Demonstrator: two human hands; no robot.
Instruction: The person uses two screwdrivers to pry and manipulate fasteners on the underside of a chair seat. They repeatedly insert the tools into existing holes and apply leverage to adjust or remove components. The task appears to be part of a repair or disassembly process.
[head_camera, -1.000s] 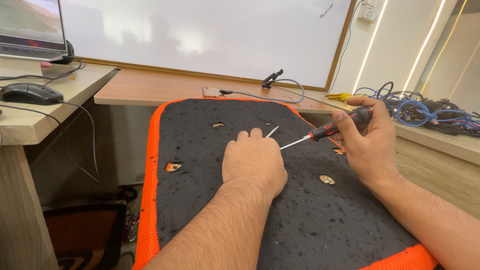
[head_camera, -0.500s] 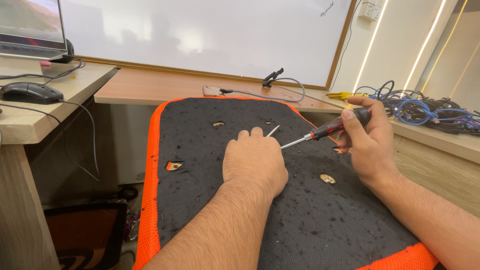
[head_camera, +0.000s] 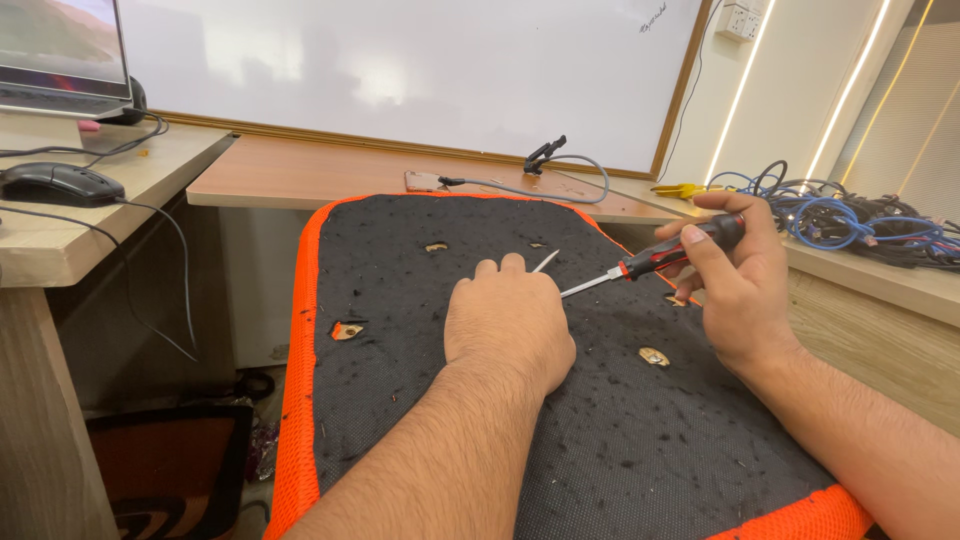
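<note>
Fabric, black with an orange border, covers the seat panel (head_camera: 420, 420) under both hands. The left hand (head_camera: 508, 325) lies palm-down on it, fingers together, touching a thin white stick (head_camera: 545, 262) at its fingertips. Beyond, the right hand (head_camera: 735, 285) grips a red-and-black screwdriver (head_camera: 655, 262), its tip pointing at the left hand's knuckles.
</note>
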